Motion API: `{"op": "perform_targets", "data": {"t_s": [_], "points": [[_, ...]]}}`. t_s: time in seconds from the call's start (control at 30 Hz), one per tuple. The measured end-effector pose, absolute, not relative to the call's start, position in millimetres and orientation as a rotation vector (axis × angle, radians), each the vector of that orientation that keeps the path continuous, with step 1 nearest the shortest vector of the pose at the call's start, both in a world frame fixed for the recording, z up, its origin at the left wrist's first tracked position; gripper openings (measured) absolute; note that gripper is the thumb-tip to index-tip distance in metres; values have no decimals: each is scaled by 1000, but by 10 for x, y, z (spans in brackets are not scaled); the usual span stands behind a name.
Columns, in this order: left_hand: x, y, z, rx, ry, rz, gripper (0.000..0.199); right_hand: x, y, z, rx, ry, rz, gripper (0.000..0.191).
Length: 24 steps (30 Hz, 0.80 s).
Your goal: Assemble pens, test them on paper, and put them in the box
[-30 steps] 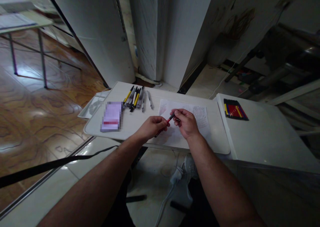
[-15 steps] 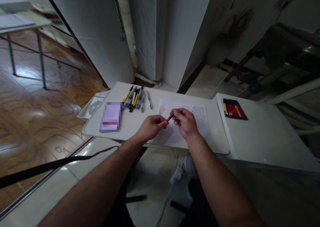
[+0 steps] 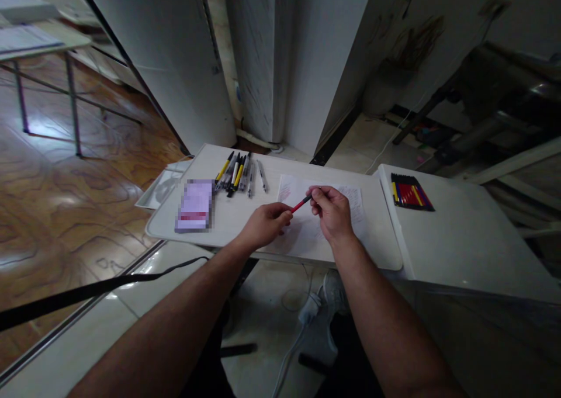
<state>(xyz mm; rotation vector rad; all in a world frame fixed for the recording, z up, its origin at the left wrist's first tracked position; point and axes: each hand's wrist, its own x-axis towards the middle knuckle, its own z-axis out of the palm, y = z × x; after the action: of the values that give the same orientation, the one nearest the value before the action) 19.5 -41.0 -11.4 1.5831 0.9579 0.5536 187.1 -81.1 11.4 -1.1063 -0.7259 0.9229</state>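
A red pen [image 3: 300, 204] with a black end spans the gap between my two hands. My left hand [image 3: 268, 222] is closed on its red end, at the lower left. At the dark end, my right hand [image 3: 332, 211] pinches it between thumb and fingers. Both hands are above a sheet of paper [image 3: 291, 187] covered in handwriting, partly hidden by them. To the left of the paper lies a loose group of pens [image 3: 236, 173], some yellow and black, some clear, with one clear pen [image 3: 262, 176] slightly apart.
A blurred-out purple item [image 3: 195, 205] rests on the white table [image 3: 236, 228] at left. On the white surface [image 3: 468, 234] at right, red, yellow and dark pens [image 3: 412, 192] lie in a row. A white cable [image 3: 291, 351] and power strip [image 3: 310, 307] are below the table.
My right hand has shifted slightly right, away from my left hand. More of the pen's red length now shows between them.
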Motion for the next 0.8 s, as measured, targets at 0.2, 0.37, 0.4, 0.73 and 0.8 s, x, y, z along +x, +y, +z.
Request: {"op": "perform_targets", "data": {"t_s": [0.2,0.37,0.4,0.73,0.8], "points": [[196,-433,-67,1582,912,586,25,1851,-816,93,-1127,-775,915,18],[185,-452,-52,1580,927,605,24,1839,-814,83,-1109,-768,967,19],[185,-451,-54,1584,928,610,24,1836,-813,84,-1108,-767,970,19],[178,-431,-28,1773,960,605,26,1861,-828,182,-1127,-748,922,19],[180,-433,-26,1779,964,614,26,1854,-831,186,-1118,-746,926,20]]}}
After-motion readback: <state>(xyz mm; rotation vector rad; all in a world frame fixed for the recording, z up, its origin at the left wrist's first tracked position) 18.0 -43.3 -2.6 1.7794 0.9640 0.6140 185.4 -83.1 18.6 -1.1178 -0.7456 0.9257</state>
